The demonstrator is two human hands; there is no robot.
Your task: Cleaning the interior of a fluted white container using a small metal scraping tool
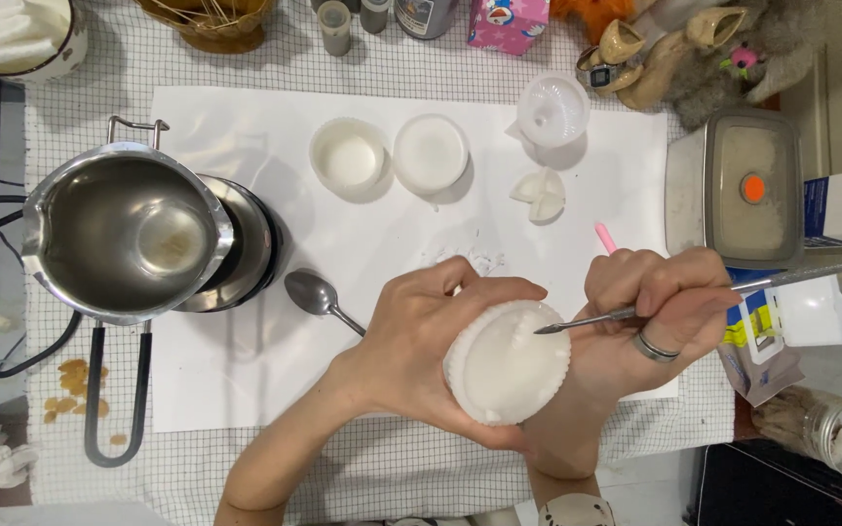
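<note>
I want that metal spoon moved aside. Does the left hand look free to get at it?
Probably not as things stand: the left hand is cupped around the white fluted mould. The spoon itself lies uncovered on the white paper beside that wrist.

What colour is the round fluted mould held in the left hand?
White, like the wax inside the fluted mould; the left hand cups it. Only the head view shows it.

White on white, pretty much everywhere

The fluted mould [507,365] and the wax in it are white, same as the two cups [348,158] and the paper sheet [246,370], over a white cloth [382,468] with a thin dark grid. Pot [129,234], spoon [312,292] and pick [655,307] are shiny silver. Only pops of colour: a pink stick [604,237], a pink box [507,21] (with blue print) and the grey tub's orange dot [753,188].
</note>
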